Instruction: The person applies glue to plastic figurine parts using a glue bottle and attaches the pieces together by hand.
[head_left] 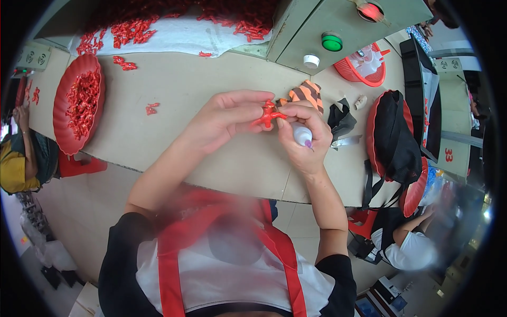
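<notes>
My left hand (pixel 224 120) pinches a small red plastic figure piece (pixel 268 114) above the beige table (pixel 174 105). My right hand (pixel 305 138) is closed around a small white bottle with a purple tip (pixel 302 135) and touches the red piece from the right. An orange and black striped piece (pixel 307 92) lies on the table just behind my hands.
A red tray of red pieces (pixel 79 103) sits at the left, with loose red pieces (pixel 152 109) nearby and a heap at the back (pixel 132 29). A grey machine with a green button (pixel 331 42), a red basket (pixel 364 66) and a black bag (pixel 393 134) are at the right. Other people sit at both sides.
</notes>
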The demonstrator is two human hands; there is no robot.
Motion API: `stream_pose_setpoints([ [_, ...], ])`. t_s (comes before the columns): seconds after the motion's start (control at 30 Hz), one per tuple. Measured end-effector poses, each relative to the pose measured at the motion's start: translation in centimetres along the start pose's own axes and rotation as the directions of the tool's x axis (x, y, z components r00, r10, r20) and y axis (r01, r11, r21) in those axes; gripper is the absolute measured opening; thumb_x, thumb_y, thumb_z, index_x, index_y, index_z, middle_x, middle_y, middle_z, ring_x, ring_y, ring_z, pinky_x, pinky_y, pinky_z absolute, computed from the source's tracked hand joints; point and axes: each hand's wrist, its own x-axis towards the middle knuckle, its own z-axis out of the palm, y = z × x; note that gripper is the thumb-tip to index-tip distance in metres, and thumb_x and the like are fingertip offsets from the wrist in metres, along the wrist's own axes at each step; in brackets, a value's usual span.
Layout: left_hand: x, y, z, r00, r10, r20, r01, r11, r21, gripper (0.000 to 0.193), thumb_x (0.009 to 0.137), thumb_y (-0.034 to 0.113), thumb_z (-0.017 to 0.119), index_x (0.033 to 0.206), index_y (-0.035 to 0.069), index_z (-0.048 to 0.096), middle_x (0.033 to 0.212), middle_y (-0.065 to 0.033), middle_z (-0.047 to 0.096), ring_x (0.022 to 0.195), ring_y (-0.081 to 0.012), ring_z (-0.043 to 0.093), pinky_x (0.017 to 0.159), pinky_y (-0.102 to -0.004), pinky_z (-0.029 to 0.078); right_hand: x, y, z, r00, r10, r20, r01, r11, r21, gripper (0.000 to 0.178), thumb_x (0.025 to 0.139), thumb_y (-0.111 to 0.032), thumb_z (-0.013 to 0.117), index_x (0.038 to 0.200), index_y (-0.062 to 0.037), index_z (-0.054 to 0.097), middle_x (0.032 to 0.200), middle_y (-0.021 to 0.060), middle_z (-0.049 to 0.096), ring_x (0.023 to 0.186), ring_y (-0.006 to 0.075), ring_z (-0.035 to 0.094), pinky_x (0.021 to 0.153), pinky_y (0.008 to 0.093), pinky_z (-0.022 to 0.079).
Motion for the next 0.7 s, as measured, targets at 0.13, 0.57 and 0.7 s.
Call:
stream_pose_setpoints([
  [0.13, 0.1, -0.3, -0.2, 0.990, 0.108, -0.089, -0.089, 0.977, 0.191, 0.033, 0.083, 0.003, 0.058, 0.115, -0.002, 0.054, 0.096, -0.0105, 0.063, 0.080, -0.0146, 0.062, 0.071, -0.0261, 0.051, 0.2, -0.4, 0.2, 0.960, 0.281, 0.008, -0.280, 0.955, 0.099, 0.019, 0.070, 0.004, 0.066, 0.088, -0.0007, 0.063, 0.084, 0.0055, 0.063, 0.070, 0.0108, 0.059, 0.064, 0.0228, 0.046],
  [0.57, -0.2, -0.3, -0.3, 0.990, 0.063, -0.124, -0.032, 0.971, 0.238, 0.028, 0.080, 0.002, 0.061, 0.107, -0.004, 0.058, 0.092, -0.0124, 0.065, 0.079, -0.0162, 0.064, 0.068, -0.0255, 0.051, 0.9, -0.5, -1.1, 0.755, 0.622, 0.205, -0.655, 0.716, 0.242, 0.013, 0.075, -0.004, 0.068, 0.086, 0.0018, 0.065, 0.070, 0.0045, 0.061, 0.056, 0.0087, 0.055, 0.046, 0.0191, 0.039],
  [0.7, -0.1, -0.3, -0.2, 0.990, 0.051, -0.135, -0.018, 0.972, 0.236, 0.028, 0.079, 0.002, 0.062, 0.106, -0.004, 0.058, 0.090, -0.0130, 0.065, 0.077, -0.0170, 0.064, 0.065, -0.0251, 0.050, 0.9, -0.3, -1.3, 0.745, 0.630, 0.217, -0.667, 0.708, 0.234, 0.013, 0.073, -0.003, 0.069, 0.085, 0.0016, 0.065, 0.070, 0.0045, 0.061, 0.057, 0.0086, 0.055, 0.046, 0.0191, 0.039],
])
